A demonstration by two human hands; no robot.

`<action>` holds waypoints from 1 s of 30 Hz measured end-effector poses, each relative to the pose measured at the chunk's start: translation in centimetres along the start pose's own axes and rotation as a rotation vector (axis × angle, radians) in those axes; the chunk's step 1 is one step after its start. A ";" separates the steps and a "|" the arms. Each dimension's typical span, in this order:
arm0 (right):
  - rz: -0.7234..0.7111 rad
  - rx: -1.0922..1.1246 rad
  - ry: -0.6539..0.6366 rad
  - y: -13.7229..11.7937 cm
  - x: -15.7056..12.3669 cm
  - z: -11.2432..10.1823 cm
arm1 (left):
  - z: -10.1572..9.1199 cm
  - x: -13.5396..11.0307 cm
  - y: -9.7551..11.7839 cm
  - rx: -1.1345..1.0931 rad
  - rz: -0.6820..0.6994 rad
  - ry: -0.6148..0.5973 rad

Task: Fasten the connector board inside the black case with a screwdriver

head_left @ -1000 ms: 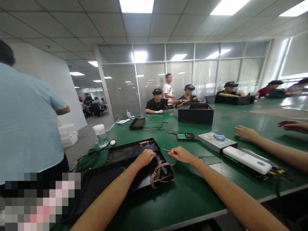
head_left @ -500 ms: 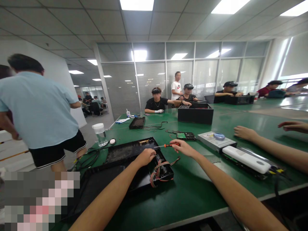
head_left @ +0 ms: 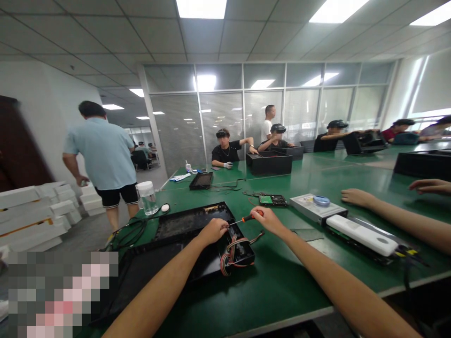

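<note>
My right hand (head_left: pixel 268 220) is closed around the orange-and-black handle of a screwdriver (head_left: pixel 248 218). Its thin shaft slants down to the left, and the tip reaches the fingertips of my left hand (head_left: pixel 213 230). Those fingers are pinched together over the right part of a black metal computer case (head_left: pixel 192 219); what lies between them is too small to make out. A bundle of striped ribbon cables (head_left: pixel 229 253) loops over the case's near right corner.
Right of the case are a hard drive with a green board (head_left: pixel 271 200), a silver drive box (head_left: pixel 310 206) with a blue tape roll (head_left: pixel 321 201), and a white device (head_left: pixel 362 234). A clear jar (head_left: pixel 148 199) stands left. A co-worker's arms (head_left: pixel 387 211) rest at right.
The screwdriver handle now tilts up more steeply, with my right hand gripped more tightly around its end. A person in light blue has walked farther away. The black box opposite has shifted left.
</note>
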State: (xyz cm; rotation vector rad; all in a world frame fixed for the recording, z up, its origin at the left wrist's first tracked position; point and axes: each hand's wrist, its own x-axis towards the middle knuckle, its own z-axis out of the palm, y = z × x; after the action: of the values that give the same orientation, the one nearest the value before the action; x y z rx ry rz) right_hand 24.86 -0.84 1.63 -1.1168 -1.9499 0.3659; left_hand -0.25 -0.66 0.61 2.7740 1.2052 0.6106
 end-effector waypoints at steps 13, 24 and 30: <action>-0.049 -0.369 -0.054 -3.1 0.5 -0.9 | -0.7 -0.3 0.7 0.008 -0.009 -0.006; -0.198 -0.561 -0.454 -10.7 7.3 -1.9 | -0.8 -0.2 1.3 0.042 -0.033 -0.014; -0.151 -0.714 -0.450 -13.1 8.2 -0.8 | -0.5 -0.3 0.9 0.016 -0.032 -0.001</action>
State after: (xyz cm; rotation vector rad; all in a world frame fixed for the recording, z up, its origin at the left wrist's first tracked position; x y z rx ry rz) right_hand 15.91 -1.58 14.23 -1.3902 -2.6556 -0.2104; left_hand -0.01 -1.53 1.13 2.7617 1.2564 0.5991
